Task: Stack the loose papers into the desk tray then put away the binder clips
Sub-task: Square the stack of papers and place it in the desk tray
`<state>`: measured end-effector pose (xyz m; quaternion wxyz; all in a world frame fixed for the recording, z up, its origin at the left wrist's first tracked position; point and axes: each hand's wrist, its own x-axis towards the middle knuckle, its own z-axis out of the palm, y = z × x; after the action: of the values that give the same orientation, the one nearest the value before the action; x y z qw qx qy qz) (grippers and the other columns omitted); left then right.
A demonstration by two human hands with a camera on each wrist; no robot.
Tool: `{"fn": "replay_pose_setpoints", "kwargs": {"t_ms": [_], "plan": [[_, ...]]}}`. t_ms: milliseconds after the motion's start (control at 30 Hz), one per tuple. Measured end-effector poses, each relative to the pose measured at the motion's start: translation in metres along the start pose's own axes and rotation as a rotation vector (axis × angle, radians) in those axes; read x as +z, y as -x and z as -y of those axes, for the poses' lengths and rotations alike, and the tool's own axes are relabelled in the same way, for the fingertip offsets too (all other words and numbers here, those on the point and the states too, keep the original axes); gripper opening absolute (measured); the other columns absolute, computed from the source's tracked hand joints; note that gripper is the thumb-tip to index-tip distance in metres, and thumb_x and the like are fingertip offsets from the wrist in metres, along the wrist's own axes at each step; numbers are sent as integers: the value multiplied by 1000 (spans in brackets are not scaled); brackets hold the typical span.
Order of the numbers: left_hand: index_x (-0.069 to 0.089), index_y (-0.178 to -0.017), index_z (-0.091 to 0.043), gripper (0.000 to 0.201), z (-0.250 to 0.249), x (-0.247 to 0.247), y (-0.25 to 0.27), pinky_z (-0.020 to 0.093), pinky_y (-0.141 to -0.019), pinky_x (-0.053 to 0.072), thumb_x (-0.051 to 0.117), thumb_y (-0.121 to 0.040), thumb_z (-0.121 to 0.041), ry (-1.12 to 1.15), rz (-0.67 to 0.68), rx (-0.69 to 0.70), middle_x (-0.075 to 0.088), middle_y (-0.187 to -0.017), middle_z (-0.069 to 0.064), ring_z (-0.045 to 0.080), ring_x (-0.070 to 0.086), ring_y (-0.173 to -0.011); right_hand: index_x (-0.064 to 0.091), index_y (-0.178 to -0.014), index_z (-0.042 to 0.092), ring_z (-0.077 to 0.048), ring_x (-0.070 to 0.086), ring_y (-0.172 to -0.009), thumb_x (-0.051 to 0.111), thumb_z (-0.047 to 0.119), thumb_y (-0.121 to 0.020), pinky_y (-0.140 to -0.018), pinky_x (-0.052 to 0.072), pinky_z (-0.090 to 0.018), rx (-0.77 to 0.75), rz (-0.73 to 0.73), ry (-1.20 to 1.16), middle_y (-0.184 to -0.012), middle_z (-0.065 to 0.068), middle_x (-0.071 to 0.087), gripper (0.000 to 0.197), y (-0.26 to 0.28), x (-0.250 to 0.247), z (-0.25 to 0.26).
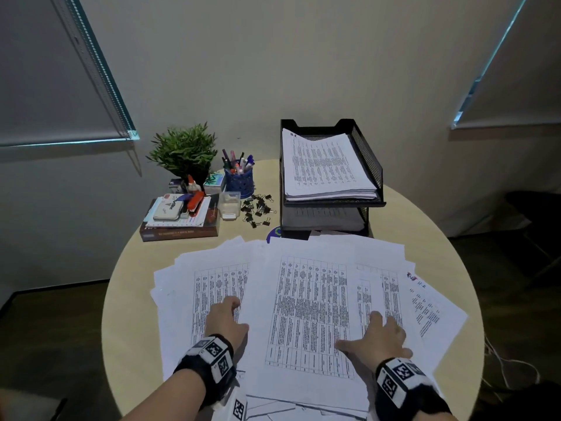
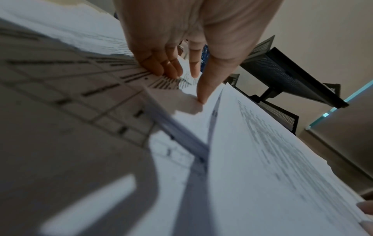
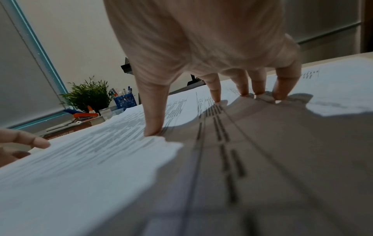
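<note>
Round and pale, the bench sits before a plain wall flanked by drawn blinds, its near half buried under loose papers fanned from 9 o'clock to 3 o'clock. Spread and nearly straight, the fingers of the right hand press tips-down on the sheets at 4 o'clock, gripping nothing; the fingers of the left hand at 7 o'clock are loosely bent, tips on the paper at the edge of the central sheet, and whether any tip has got under that edge cannot be told. Outward from the hands, the sheets overlap at differing angles, several corners reaching the bench's rim at 3 o'clock. Beyond them at 1 o'clock stands the two-tier black mesh desk tray, its top tier already holding a stack of paper. Binder clips lie scattered at 11 o'clock beside a clear plastic box, with a blue pen cup, a plant and a pile of books farther left. Gathering looks barely begun. The likely trouble: sweeping both palms inward could crease or buckle the thin sheets, or push the outer pages off the rim at 3 o'clock; a ragged bundle may then catch on the tray's mesh walls.
</note>
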<state>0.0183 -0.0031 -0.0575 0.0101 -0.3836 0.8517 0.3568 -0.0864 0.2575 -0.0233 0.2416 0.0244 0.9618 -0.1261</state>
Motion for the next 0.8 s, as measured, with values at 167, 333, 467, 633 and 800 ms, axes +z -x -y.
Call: {"fn": "replay_pose_setpoints", "kwargs": {"t_ms": [167,333,467,633,800], "plan": [[68,-105,-14,21,-15,11,6,29,-92,45,52,-92,-18,110,4,-14,66,-108,3,22,60,-105,19,-145,12,-33,23,-134,77,54,-64,-103,37,-45,-58,28,-2,-147,-13,24,108,-15,-11,-11],[38,-60,-20,38,-33,18,9,24,-56,27,66,-73,-43,32,90,-70,36,-61,-4,16,36,-59,22,-145,5,-34,37,-130,80,30,-72,-102,39,-39,-119,60,-189,-143,-18,30,97,-27,-20,-27],[41,-57,-19,28,-34,18,8,22,-56,33,58,-75,-8,175,34,-132,43,-57,-4,16,42,-56,17,-149,5,-31,40,-132,75,20,-78,-101,40,-36,-125,96,-320,-148,-17,35,93,-32,-17,-36],[43,-61,-13,29,-15,-5,-1,23,-52,32,50,-80,7,329,-80,-238,46,-59,5,18,43,-59,32,-138,10,-29,53,-110,70,17,-83,-82,40,-28,-131,129,-414,-129,-15,50,67,-32,-18,-36],[48,-74,-7,16,4,-37,-4,27,-60,32,55,-80,7,327,-25,-284,48,-72,10,22,44,-68,53,-86,7,-22,53,-80,59,8,-87,-71,36,-28,-164,77,-568,-85,-7,57,6,-41,-16,-45]]}}
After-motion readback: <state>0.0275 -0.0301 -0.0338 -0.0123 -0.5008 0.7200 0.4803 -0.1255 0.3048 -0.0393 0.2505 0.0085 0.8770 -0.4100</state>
